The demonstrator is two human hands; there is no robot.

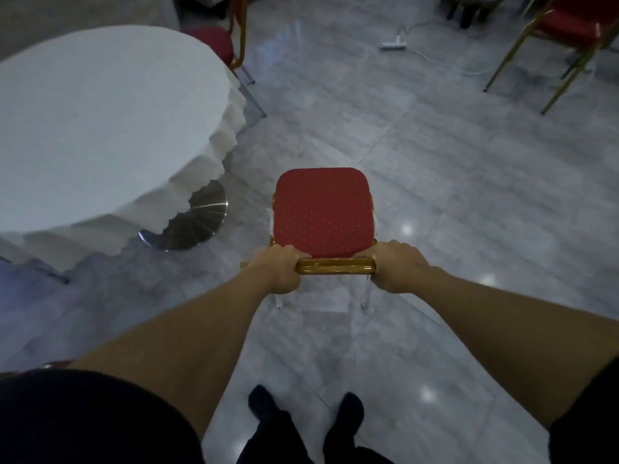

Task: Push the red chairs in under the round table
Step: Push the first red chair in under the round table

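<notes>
Both hands are wrapped around the gold top rail (336,266) of a red chair (323,212), one at each end. The left hand (279,267) has its fingers curled over the front of the rail, closed tight on it, and the right hand (397,267) is doing the same on the other end, so a short bare stretch of rail shows between them. The seat sits straight out past the knuckles, facing away from the person, and the chair's pale back legs poke out just below the hands.

The round table (100,128) with its white scalloped cloth is off to the left of the left hand and a bit further out, with its shiny metal base (197,222) peeking from under the cloth. The chair stands clear of it, near but not touching, seat not under the tabletop yet.

A second red chair (217,41) sits at the far side of the table, way beyond the grip. A third one (576,25) is far out to the right, and a white power strip (393,45) lies on the grey floor (469,179) between those two. The person's dark shoes (308,410) are back below the arms.
</notes>
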